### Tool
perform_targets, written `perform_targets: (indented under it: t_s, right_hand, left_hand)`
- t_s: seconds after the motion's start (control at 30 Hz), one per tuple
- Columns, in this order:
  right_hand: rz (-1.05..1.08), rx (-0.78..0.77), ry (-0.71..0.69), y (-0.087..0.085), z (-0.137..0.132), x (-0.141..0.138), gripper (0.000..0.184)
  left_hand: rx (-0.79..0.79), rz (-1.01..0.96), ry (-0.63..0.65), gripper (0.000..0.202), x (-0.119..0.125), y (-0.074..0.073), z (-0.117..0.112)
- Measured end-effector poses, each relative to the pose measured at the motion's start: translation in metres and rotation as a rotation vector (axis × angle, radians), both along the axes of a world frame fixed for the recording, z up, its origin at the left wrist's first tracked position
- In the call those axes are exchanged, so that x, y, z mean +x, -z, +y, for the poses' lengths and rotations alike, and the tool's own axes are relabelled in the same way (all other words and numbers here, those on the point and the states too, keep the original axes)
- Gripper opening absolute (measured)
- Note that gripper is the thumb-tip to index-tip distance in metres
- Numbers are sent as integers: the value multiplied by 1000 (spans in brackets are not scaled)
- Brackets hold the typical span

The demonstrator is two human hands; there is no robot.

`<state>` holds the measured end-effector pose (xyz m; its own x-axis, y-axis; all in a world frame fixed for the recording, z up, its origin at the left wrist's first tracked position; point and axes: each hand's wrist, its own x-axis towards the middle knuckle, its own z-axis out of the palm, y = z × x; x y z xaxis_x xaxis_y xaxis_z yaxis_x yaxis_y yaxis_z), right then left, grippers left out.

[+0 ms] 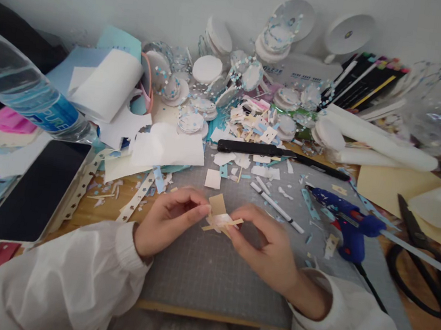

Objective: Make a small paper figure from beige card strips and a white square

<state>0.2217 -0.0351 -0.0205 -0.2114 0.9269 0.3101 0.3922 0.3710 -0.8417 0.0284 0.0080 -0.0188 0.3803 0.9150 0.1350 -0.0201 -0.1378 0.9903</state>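
My left hand [176, 218] and my right hand [265, 243] meet over the grey cutting mat [213, 287], both closed in a pinch. Between them is a small paper piece [218, 219], tan and white, with a square flap standing up and thin strips sticking out sideways. The left thumb and forefinger grip its left side. At its right side, the right fingertips hold the strips. Just beyond lies a pale paper square [213, 178]. A white pen [277, 208] rests on the mat past my right hand.
A black craft knife [246, 148] lies behind the paper scraps. To the right are a blue glue gun [352, 224] and black scissors [419, 264]. On the left stand a water bottle [25, 82] and a phone [38, 191]. White discs with beaded strands [208, 70] crowd the back.
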Motion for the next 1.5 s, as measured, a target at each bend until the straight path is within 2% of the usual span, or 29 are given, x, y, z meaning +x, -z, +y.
perform_targets:
  t_s: [0.2, 0.3, 0.47, 0.67, 0.8, 1.03, 1.5]
  right_hand:
    - [-2, 28, -19, -1, 0, 0, 6]
    - [-1, 56, -32, -1, 1, 0, 8]
    - [-1, 55, -41, -1, 0, 0, 7]
    - [16, -16, 9, 0, -1, -2, 4]
    - [24, -27, 11, -1, 0, -4, 5]
    - [-7, 22, 8, -1, -1, -6, 4]
    - [-67, 102, -19, -1, -1, -7, 7]
  left_hand:
    - [-57, 7, 135, 23, -1, -6, -1]
    - [-38, 11, 156, 24, -1, -7, -1]
    - [60, 48, 79, 19, 0, -4, 0]
    - [306, 115, -63, 3, -5, -2, -5]
    - [418, 189, -81, 15, -7, 3, -7]
    - [394, 225, -145, 12, -4, 7, -10]
    - [375, 251, -137, 8, -2, 4, -11]
